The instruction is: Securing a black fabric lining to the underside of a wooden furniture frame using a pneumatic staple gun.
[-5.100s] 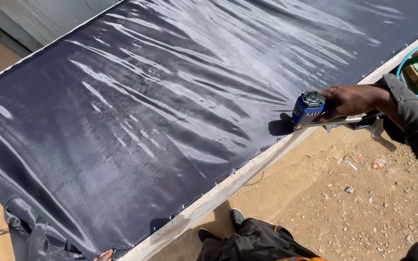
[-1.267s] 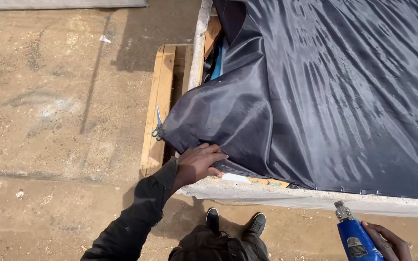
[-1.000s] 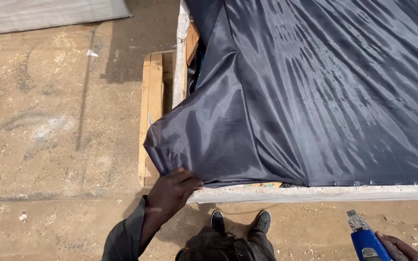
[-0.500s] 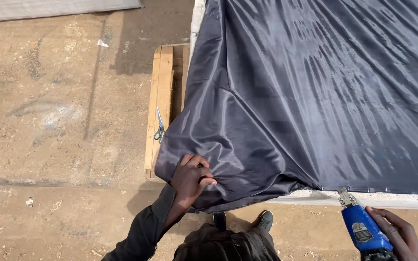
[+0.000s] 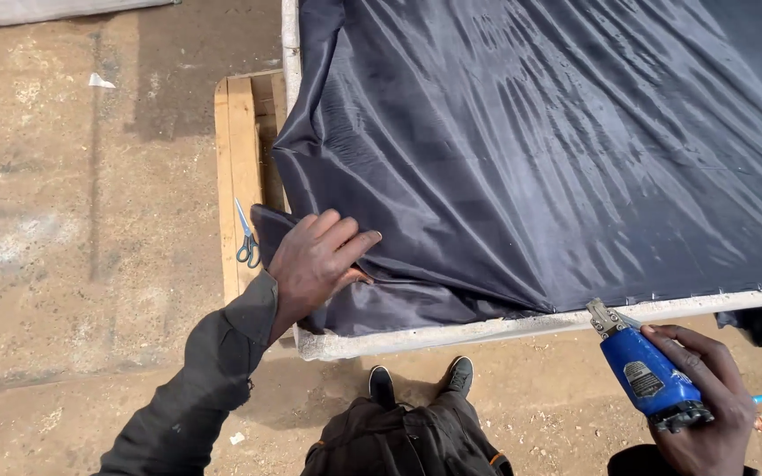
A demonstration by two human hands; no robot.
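Sandy ground surrounds a white frame (image 5: 487,330) draped in dark shiny fabric (image 5: 557,159). Your left hand (image 5: 319,264) lies flat, fingers spread, pressing the fabric's loose corner. Your right hand (image 5: 698,397) grips a blue staple gun (image 5: 641,370), nose touching the frame edge. Scissors (image 5: 245,238) lie on a wooden pallet (image 5: 238,141) nearby.

Sunlit, littered dirt ground (image 5: 72,176), perhaps packed earth.

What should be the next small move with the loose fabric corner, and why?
Probably pull the bunched dark fabric flat over the white frame edge with the left hand. The corner lies wrinkled there, and the right hand already holds the blue staple gun near that edge.
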